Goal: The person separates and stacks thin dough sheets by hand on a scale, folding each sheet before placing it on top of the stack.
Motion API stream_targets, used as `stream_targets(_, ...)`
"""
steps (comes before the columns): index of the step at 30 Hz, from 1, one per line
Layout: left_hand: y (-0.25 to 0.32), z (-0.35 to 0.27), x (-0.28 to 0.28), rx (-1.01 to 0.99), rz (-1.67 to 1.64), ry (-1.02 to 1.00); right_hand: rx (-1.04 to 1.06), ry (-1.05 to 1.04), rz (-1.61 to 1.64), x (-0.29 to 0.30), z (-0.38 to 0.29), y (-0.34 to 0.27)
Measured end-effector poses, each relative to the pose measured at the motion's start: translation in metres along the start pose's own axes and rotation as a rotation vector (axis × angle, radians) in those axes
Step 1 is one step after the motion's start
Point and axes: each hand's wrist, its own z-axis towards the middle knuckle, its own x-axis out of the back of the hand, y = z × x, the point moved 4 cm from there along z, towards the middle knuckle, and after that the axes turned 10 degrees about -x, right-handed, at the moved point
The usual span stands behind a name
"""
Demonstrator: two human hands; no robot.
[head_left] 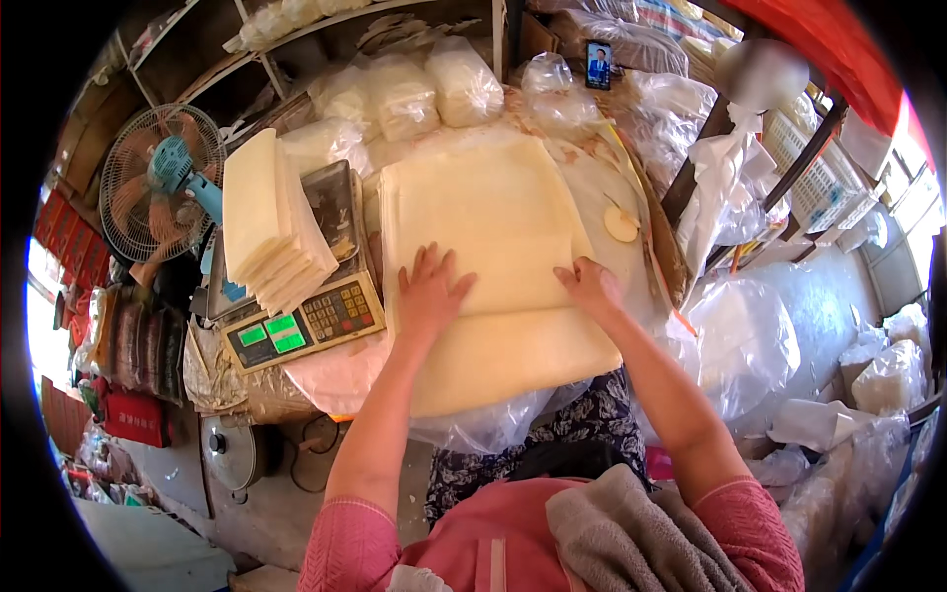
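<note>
In front of me lies a broad stack of thin, pale yellow sheets (481, 214), soft like bean-curd skin. Its near part (510, 355) hangs over the table's front edge. My left hand (433, 292) rests flat on the left side of the top sheet, fingers spread. At the right side, my right hand (595, 285) has curled fingers, with thumb and forefinger pinching the sheet near its edge. Left of the stack, a digital scale (303, 325) with lit green displays carries a bundle of folded pale sheets (270, 222), which leans over its keypad side.
Filled clear plastic bags (399, 100) line the table's back. A blue fan (166, 174) stands at left. A phone (598, 65) is propped at the back right. A round pale scrap (620, 223) lies right of the stack. Clear plastic (740, 348) hangs beside the table's right edge.
</note>
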Motion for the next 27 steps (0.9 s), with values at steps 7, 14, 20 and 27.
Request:
stream_targets(7, 0.010, -0.002, -0.016, -0.001, 0.003, -0.026, 0.498, 0.153, -0.190, -0.005, -0.019, -0.037)
stream_targets(14, -0.009, -0.008, -0.012, 0.178, -0.181, 0.152, 0.491, 0.060, -0.383, -0.031, -0.025, -0.039)
stream_targets(20, 0.007, -0.062, -0.029, 0.729, -1.341, 0.454, 0.439, -0.057, -0.189, -0.029, -0.111, -0.060)
stream_targets(27, -0.008, -0.035, 0.160, 0.236, -1.289, 0.587, 0.605, -0.133, 0.152, -0.036, -0.113, -0.041)
